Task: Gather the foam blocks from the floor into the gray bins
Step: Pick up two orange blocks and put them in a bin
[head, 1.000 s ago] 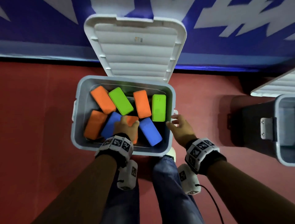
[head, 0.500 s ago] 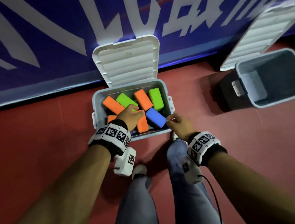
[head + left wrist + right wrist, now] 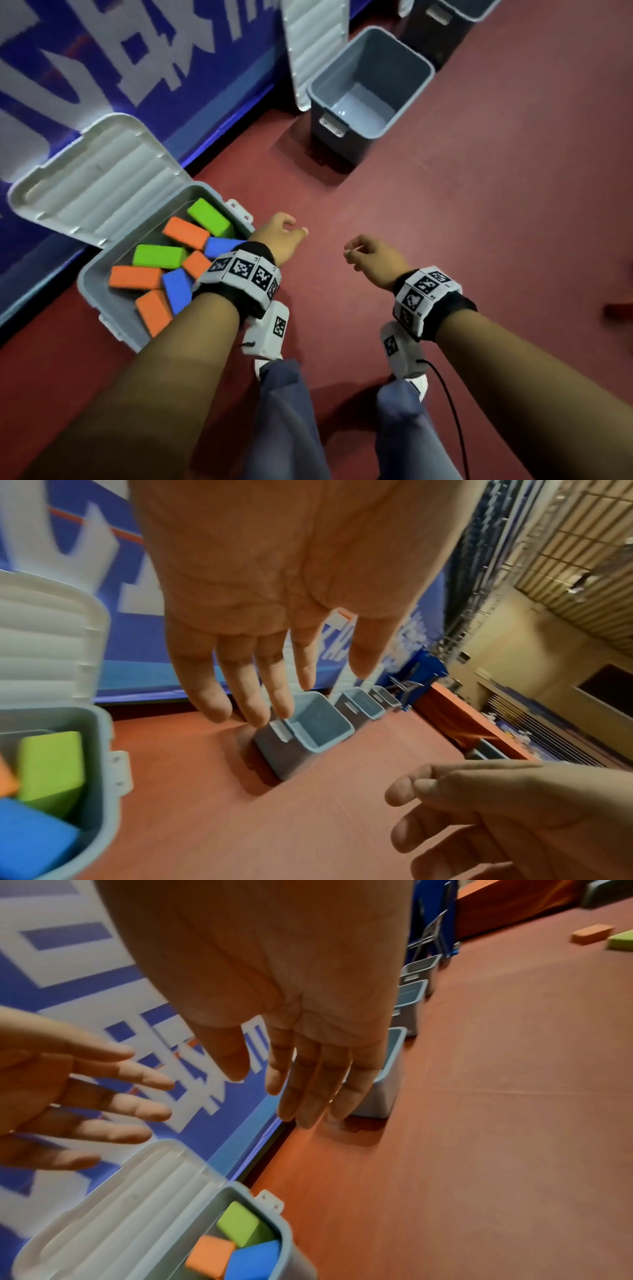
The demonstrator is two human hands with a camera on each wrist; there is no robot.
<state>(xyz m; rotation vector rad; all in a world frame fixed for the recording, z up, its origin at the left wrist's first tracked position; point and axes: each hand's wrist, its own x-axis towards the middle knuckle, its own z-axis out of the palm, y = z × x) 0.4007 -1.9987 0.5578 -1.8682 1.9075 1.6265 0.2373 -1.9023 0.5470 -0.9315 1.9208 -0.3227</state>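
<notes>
A gray bin [image 3: 85, 291] with its white lid [image 3: 99, 192] thrown back stands at the left by the wall. It holds several foam blocks, among them a green one [image 3: 208, 213], an orange one [image 3: 186, 233] and a blue one [image 3: 176, 291]. My left hand [image 3: 281, 233] hovers just past the bin's right corner, fingers straight [image 3: 274, 696] and holding nothing. Further right, my right hand [image 3: 370, 253] hangs over the bare red floor, relaxed and empty [image 3: 301, 1074]. On the floor far off lie an orange block [image 3: 591, 934] and a green block [image 3: 621, 943].
An empty gray bin [image 3: 406, 102] stands ahead against the blue banner wall, its lid [image 3: 315, 44] leaning upright. Another bin [image 3: 442, 20] stands beyond it, with more in a row [image 3: 363, 704]. Red floor stretches to the right. My legs and shoes are below.
Both hands have come away from the bin of blocks and now hang over the floor to its right. The view has swung right, and the empty bin has come into view.
</notes>
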